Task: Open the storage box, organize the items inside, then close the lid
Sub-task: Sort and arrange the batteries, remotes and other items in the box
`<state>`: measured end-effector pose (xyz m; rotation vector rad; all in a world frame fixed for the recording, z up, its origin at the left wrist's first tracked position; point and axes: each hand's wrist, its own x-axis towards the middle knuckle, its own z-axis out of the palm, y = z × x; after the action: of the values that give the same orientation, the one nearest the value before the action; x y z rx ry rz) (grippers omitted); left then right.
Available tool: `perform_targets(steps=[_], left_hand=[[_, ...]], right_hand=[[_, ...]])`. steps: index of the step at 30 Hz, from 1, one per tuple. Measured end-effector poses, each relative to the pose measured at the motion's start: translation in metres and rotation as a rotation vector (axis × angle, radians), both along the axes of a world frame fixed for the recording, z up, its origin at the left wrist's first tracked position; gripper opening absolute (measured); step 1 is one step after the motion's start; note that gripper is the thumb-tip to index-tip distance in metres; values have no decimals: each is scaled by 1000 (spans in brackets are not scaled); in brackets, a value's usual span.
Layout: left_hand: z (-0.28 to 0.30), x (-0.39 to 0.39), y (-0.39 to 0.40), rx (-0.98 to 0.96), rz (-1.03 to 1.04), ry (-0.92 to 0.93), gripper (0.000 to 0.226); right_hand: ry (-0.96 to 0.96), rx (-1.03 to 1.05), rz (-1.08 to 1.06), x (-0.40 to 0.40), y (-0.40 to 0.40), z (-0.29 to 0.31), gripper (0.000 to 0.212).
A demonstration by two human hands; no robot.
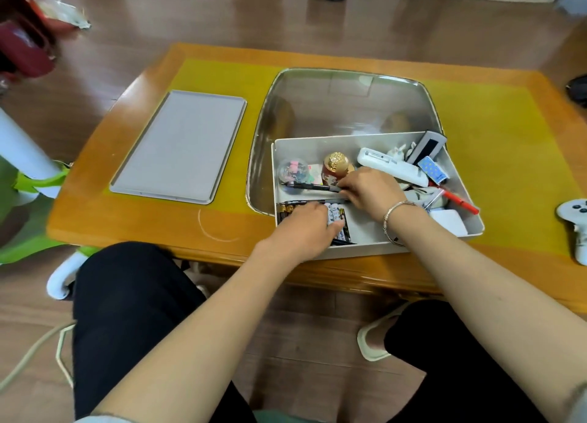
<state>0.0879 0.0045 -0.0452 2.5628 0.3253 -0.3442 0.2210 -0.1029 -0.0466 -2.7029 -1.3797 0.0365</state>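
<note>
We are pressing our left hand (306, 224) flat on batteries (337, 216) in the storage box (365, 251); our right hand (370, 189) is pinching a black pen (309, 186).

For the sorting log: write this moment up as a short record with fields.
box: white storage box open, at the table's near edge
lid: grey lid lies flat on the table, left of the box
left hand: left hand rests on the batteries in the box's near left corner
right hand: right hand grips a black pen
other contents: gold-topped red jar, white remote, red pen
stage: organizing, lid not yet closed
</note>
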Motion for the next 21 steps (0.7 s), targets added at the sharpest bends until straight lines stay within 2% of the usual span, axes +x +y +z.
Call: perform_targets(steps=[4,12,21], left_hand=[[-1,0,-2,148,-45,97,56],[1,5,0,144,-30,201,66],[-1,15,8,151,31,67,57]], right_hand=[[-76,-113,13,3,11,-2,21],[-87,-207,36,4,22,-9,17],[-68,-235,60,5,25,-8,24]])
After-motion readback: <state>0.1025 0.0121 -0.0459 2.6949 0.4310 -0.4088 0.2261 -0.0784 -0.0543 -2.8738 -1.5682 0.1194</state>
